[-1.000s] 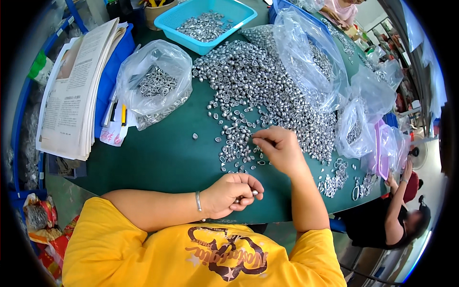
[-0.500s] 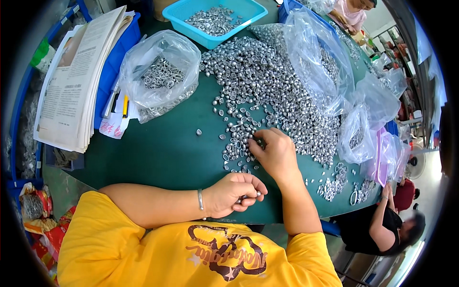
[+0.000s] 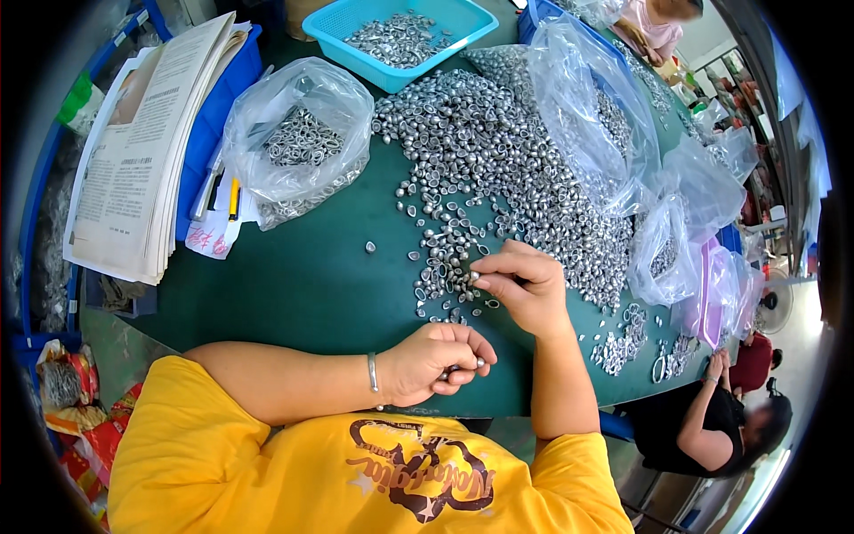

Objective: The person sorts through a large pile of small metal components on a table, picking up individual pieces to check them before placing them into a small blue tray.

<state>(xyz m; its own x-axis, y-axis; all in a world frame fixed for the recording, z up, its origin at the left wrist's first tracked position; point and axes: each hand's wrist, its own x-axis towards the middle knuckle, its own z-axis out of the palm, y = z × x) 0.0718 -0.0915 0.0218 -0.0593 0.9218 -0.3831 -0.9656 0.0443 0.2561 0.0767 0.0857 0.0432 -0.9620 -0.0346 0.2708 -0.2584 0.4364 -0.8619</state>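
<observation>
My left hand (image 3: 438, 362) rests near the table's front edge, its fingers curled round several small silvery metal pieces (image 3: 480, 362); some show at the fingertips and below the palm. To its upper right, my right hand (image 3: 525, 287) pinches one small silvery metal piece (image 3: 474, 277) between thumb and forefinger. That hand is over the near end of a big heap of silvery teardrop-shaped metal pieces (image 3: 498, 151), which spreads across the green table (image 3: 276, 294). A few loose ones lie left of the heap.
A clear bag of metal rings (image 3: 302, 138) stands at left, beside a blue bin with stacked newspapers (image 3: 133, 151). At the back sits a light-blue basket (image 3: 400, 76) of parts. More clear bags (image 3: 596, 125) stand at right. Other people (image 3: 712, 427) are at right and far right.
My right hand has lifted slightly and shifted right from the loose pieces, now with one piece pinched at its fingertips. My left hand has stayed in place.
</observation>
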